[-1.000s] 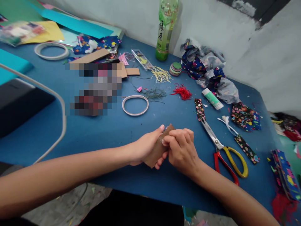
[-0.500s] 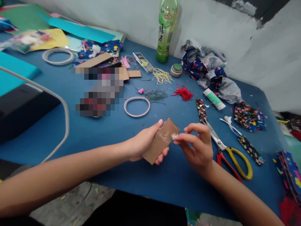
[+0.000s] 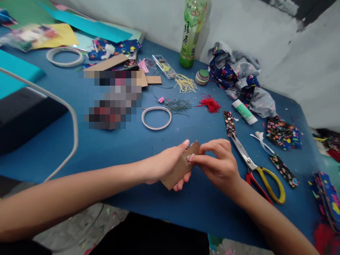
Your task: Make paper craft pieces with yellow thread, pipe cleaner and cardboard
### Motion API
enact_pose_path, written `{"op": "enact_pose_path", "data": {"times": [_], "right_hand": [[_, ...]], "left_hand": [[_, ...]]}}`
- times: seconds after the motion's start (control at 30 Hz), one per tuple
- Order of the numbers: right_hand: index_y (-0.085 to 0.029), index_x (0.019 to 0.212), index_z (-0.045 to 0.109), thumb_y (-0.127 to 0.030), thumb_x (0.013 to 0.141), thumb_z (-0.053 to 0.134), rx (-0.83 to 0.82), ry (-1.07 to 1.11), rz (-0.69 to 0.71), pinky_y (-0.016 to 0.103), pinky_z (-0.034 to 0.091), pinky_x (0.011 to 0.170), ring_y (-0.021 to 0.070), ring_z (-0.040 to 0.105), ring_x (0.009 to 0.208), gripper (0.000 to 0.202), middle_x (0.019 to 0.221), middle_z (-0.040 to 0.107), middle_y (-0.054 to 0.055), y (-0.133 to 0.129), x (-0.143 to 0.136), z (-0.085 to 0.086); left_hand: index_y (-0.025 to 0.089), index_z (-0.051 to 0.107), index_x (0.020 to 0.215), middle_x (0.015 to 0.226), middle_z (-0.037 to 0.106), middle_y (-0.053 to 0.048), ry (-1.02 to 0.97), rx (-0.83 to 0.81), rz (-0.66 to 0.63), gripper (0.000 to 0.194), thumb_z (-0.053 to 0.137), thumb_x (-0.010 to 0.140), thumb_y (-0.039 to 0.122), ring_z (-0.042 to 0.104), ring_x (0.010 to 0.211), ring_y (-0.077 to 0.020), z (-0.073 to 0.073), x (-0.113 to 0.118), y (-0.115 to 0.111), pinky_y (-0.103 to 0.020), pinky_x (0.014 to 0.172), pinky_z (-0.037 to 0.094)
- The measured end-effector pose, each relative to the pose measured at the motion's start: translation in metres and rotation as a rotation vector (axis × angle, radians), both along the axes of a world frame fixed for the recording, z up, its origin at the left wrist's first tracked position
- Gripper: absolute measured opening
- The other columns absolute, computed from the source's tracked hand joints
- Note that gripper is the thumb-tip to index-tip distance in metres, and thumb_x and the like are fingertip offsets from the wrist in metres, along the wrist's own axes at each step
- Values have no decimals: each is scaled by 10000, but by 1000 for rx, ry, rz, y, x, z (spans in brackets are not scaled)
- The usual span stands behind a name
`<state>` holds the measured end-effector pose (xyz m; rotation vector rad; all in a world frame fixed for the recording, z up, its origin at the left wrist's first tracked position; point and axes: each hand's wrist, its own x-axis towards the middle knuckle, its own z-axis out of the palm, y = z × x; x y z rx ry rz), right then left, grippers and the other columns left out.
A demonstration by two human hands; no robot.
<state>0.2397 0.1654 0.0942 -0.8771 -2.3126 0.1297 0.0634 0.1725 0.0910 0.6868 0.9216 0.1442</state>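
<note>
My left hand is closed around a small brown cardboard rectangle, its thumb on the near edge and its fingers curled underneath. Along the top edge a bit of dark patterned cloth shows. A whitish, glue-like smear lies on the bare face. One fingertip of my right hand presses into that smear, while another finger stands apart near the card's upper right edge. Right of this hand lie large scissors with one yellow and one red handle, their tips at a floral cloth strip.
A thin ring, red threads and a white-green tube lie beyond my hands. A green tea bottle stands by the wall beside crumpled cloth. A grey cable curves at the left.
My right hand has moved left onto the cardboard, and its fingertip now presses on the whitish smear. The cardboard has tilted slightly in my left hand. The view has shifted a little.
</note>
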Motion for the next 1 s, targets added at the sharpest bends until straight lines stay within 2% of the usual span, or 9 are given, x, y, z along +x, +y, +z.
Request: {"op": "enact_pose_path", "data": {"times": [0.13,0.23,0.33,0.5,0.63,0.73,0.87,0.93,1.0], "right_hand": [[-213,842,638,-77,845,537,86,-99,2,334,355,797,159,516,788,170,778,628,11,-4,-3,-6],[-208,839,602,-70,851,480,160,-160,-20,339,338,831,170,506,819,184,782,605,21,-5,-4,-14],[-207,832,557,-70,859,450,169,-117,-16,342,351,831,177,497,830,176,799,568,31,-4,-4,-21],[-219,829,487,-57,862,444,-40,181,28,307,414,708,165,496,793,171,800,490,18,-5,-5,-21],[-225,799,468,-79,882,439,-255,396,58,280,403,652,144,478,749,170,778,460,-2,-9,-7,-17],[-221,782,483,-167,911,467,-435,524,39,285,401,668,141,463,748,141,788,444,-2,-10,-8,-17],[-228,792,517,-358,919,500,-731,723,51,265,392,591,126,446,670,183,777,431,-12,-5,-6,-15],[-232,787,564,-336,889,564,-700,686,28,258,406,596,121,474,675,146,769,463,-16,-2,-3,-11],[-242,790,626,-236,847,634,-528,545,-6,251,421,622,115,510,696,58,765,510,-18,-1,0,-6]], "left_hand": [[119,527,555,463,524,-38,-18,-73,23,760,84,906,626,509,361,-125,-1,0,0,-226,374,396],[136,521,636,510,555,-35,-139,-221,59,696,104,905,624,525,379,-129,-3,-2,1,-239,391,443],[159,499,707,536,571,-31,-241,-335,96,618,136,904,619,535,391,-132,-4,-3,1,-238,391,460],[156,519,768,545,576,-48,-323,-418,78,611,135,902,612,543,391,-144,-3,-3,1,-239,373,468],[163,529,810,522,564,-48,-376,-464,53,607,120,903,602,527,368,-148,-2,-4,3,-239,346,456],[163,542,820,510,558,-46,-397,-482,29,627,103,901,603,525,362,-156,-3,-5,4,-244,340,450],[127,570,758,502,554,-61,-388,-423,7,709,91,888,633,523,367,-162,-7,-4,3,-258,350,444],[107,580,701,494,552,-68,-370,-366,-1,758,76,886,641,526,370,-157,-9,-3,2,-253,357,439],[101,581,658,499,557,-66,-337,-314,7,776,81,885,651,536,378,-149,-9,-2,2,-244,368,436]]}}
